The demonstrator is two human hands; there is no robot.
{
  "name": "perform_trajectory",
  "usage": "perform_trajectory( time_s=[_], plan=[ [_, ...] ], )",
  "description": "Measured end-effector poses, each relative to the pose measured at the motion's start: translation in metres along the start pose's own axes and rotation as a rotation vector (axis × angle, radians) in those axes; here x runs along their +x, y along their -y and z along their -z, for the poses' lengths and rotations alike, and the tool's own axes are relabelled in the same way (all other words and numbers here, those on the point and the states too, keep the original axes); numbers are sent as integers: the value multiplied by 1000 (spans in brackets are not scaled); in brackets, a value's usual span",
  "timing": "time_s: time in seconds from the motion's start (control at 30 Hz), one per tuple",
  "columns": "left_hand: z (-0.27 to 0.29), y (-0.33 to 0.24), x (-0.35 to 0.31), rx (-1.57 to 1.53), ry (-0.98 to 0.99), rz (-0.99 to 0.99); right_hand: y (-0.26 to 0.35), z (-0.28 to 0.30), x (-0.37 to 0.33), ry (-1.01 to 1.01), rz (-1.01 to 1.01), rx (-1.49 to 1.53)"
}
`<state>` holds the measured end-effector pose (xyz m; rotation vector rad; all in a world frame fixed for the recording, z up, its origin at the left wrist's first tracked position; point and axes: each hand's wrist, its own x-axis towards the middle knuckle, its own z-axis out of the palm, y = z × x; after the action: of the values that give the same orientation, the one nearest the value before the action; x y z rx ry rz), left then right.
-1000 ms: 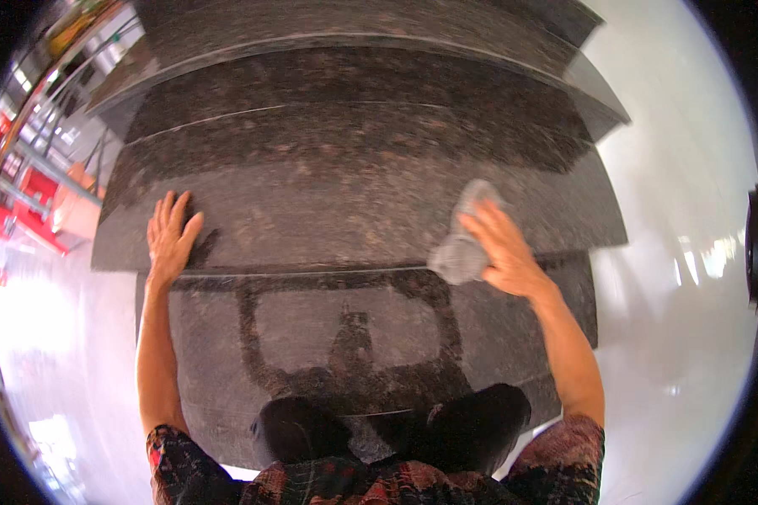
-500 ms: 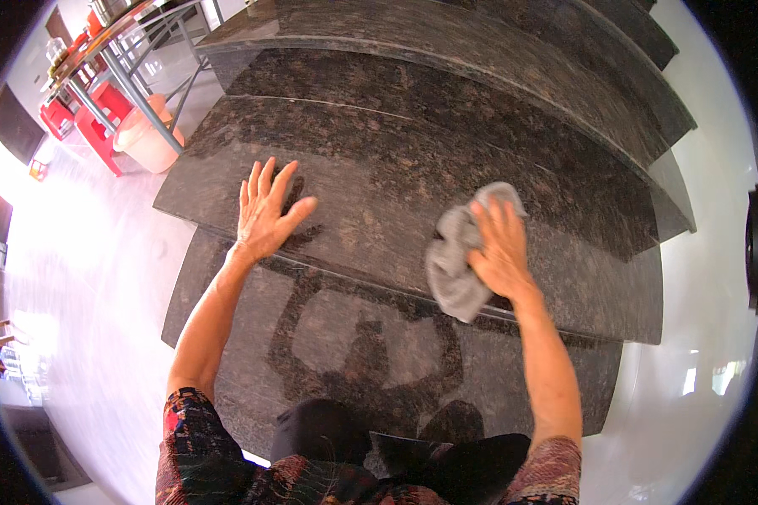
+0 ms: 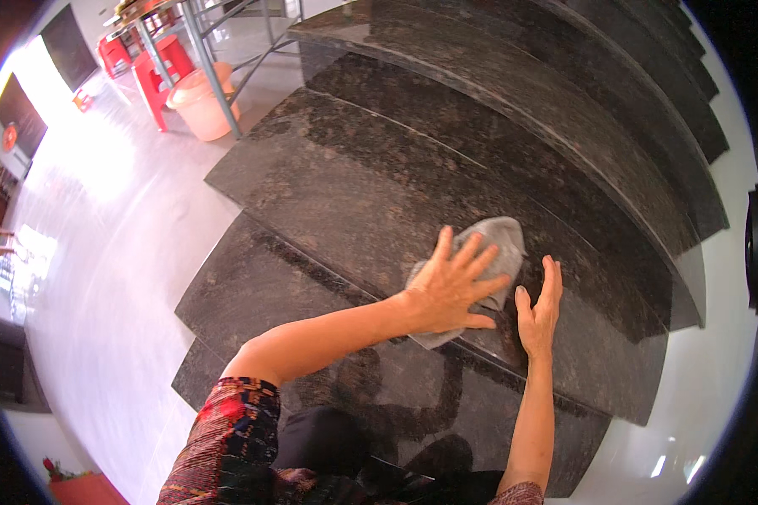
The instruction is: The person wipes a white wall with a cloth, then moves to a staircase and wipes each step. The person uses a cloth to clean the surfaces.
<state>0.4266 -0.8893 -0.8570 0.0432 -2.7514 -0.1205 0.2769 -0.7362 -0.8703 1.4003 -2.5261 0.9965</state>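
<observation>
A grey cleaning cloth lies crumpled on a dark speckled stone step, partly over its front edge. My left hand reaches across to the right and rests flat on the cloth, its fingers spread wide and not wrapped round it. Just right of the cloth is my right hand, with nothing in it. Its thumb stands apart from the raised fingers. Whether the right hand touches the stone I cannot tell.
More dark steps curve upward ahead and to the right, beside a white wall. At the far left, a pink bucket and red stools stand by a metal-legged table on the pale floor.
My left hand has moved right, from the bare step onto the cloth. The right hand has let go of the cloth and is now beside it. The view has turned rightward.
</observation>
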Motion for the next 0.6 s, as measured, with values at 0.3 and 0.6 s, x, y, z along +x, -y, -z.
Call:
perform_trajectory(
  time_s=[0.3,0.6],
  plan=[
    [-8,72,25,64,10,163,21,2,0,135,57,-295],
    [-1,189,20,186,38,403,23,0,2,166,-20,-357]
  ],
)
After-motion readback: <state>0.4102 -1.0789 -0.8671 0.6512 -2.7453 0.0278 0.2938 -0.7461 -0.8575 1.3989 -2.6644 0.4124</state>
